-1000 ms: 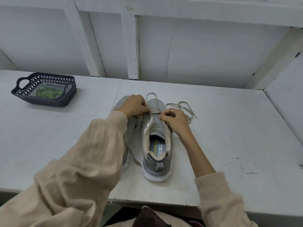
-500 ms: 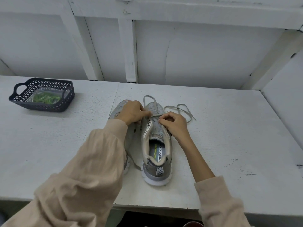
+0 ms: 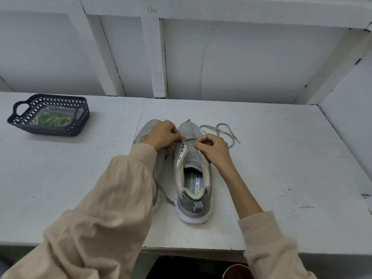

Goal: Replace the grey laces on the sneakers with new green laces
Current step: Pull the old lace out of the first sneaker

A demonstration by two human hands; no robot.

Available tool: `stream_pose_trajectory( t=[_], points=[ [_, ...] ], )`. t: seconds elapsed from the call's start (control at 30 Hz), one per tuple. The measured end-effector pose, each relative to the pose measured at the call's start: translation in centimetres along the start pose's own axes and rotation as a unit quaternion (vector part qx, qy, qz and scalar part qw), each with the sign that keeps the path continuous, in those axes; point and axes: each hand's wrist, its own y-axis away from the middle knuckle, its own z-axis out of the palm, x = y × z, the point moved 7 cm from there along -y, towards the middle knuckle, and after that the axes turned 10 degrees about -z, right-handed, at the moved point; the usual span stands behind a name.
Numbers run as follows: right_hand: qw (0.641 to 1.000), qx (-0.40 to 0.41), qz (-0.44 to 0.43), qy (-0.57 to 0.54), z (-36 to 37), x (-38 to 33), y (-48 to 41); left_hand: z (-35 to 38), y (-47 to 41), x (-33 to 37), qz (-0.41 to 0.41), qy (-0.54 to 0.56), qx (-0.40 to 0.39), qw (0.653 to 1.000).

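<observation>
Two grey sneakers stand side by side on the white table, toes pointing away from me. The right sneaker [image 3: 192, 190] shows its open collar and insole. My sleeve largely covers the left sneaker [image 3: 148, 127]. My left hand [image 3: 162, 133] pinches the grey lace [image 3: 220, 130] at the right sneaker's lowest eyelets. My right hand [image 3: 214, 149] pinches the same lace on the other side of the tongue. The lace's loose ends lie looped on the table to the right of the toe. Green laces [image 3: 54, 119] lie in a dark basket at the far left.
The dark plastic basket [image 3: 79, 125] with handles sits at the table's back left. A white panelled wall rises behind the table [image 3: 281, 178], and a side wall closes in at the far right. The table's front edge runs close to my body.
The lace span between my hands has slackened off the upper eyelets and sits lower toward the toe. Both hands stay at the front of the right sneaker; the view shifted slightly.
</observation>
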Motion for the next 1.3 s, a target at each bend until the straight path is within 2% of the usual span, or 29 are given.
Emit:
stream_pose_trajectory(
  t=[0.13, 0.17, 0.2, 0.3, 0.37, 0.4, 0.5, 0.57, 0.6, 0.7, 0.73, 0.77, 0.83, 0.9, 0.93, 1.03, 1.13, 1.23, 1.3],
  points=[
    [1.000, -0.002, 0.001, -0.010, -0.1, 0.0, 0.1, -3.0, 0.2, 0.1, 0.016, 0.086, 0.175, 0.981],
    [1.000, 0.000, 0.001, -0.013, -0.1, 0.0, 0.2, -3.5, 0.3, 0.1, 0.014, 0.102, 0.184, 0.978],
    [1.000, 0.001, 0.001, -0.013, -0.2, 0.0, 0.2, -3.5, 0.3, 0.2, 0.013, 0.087, 0.166, 0.982],
    [1.000, 0.003, 0.000, -0.006, 0.0, -0.1, 0.2, -1.5, 0.1, 0.1, -0.004, -0.045, 0.042, 0.998],
    [1.000, 0.007, 0.001, -0.006, 0.0, 0.0, 0.2, -0.5, 0.0, 0.0, -0.005, -0.028, -0.008, 1.000],
    [1.000, 0.010, 0.001, -0.006, 0.0, 0.0, 0.2, -0.5, -0.2, 0.1, 0.002, 0.006, -0.004, 1.000],
    [1.000, 0.010, -0.001, -0.010, 0.1, 0.2, 0.2, -2.4, -0.3, -0.1, 0.014, 0.095, 0.129, 0.987],
    [1.000, 0.012, 0.002, -0.013, 0.0, 0.3, 0.2, -3.2, -0.1, -0.3, 0.016, 0.110, 0.173, 0.979],
    [1.000, 0.014, 0.003, -0.013, 0.0, 0.3, 0.2, -3.1, -0.1, -0.2, 0.016, 0.094, 0.159, 0.983],
    [1.000, 0.018, 0.001, -0.009, 0.0, 0.3, 0.1, -1.3, -0.2, 0.0, 0.004, -0.051, 0.049, 0.997],
    [1.000, 0.020, 0.001, -0.009, 0.0, 0.4, 0.2, -1.0, -0.2, -0.1, 0.000, -0.056, 0.029, 0.998],
    [1.000, 0.020, 0.001, -0.012, 0.0, 0.4, 0.2, -1.0, -0.2, 0.2, 0.006, -0.034, 0.033, 0.999],
    [1.000, 0.020, 0.000, -0.025, 0.0, 0.4, 0.3, -2.6, -0.2, 0.4, 0.012, 0.050, 0.109, 0.993],
    [0.999, 0.023, -0.003, -0.029, 0.0, 0.3, 0.4, -4.4, 0.0, 0.4, 0.007, 0.080, 0.168, 0.983],
    [0.999, 0.026, -0.005, -0.028, -0.1, 0.3, 0.5, -4.6, -0.1, 0.5, 0.003, 0.047, 0.160, 0.986],
    [0.999, 0.029, -0.008, -0.026, 0.0, 0.3, 0.5, -2.2, -0.3, 0.3, -0.026, -0.093, 0.058, 0.994],
    [0.999, 0.033, -0.006, -0.028, 0.0, 0.4, 0.6, 0.1, -0.2, 0.3, -0.030, -0.061, -0.010, 0.998],
    [0.999, 0.031, -0.007, -0.031, -0.1, 0.4, 0.6, -0.1, -0.3, 0.3, -0.037, -0.022, -0.011, 0.999],
    [0.999, 0.031, -0.008, -0.032, -0.1, 0.5, 0.6, -1.0, -0.1, 0.5, -0.030, -0.065, 0.032, 0.997]
  ],
)
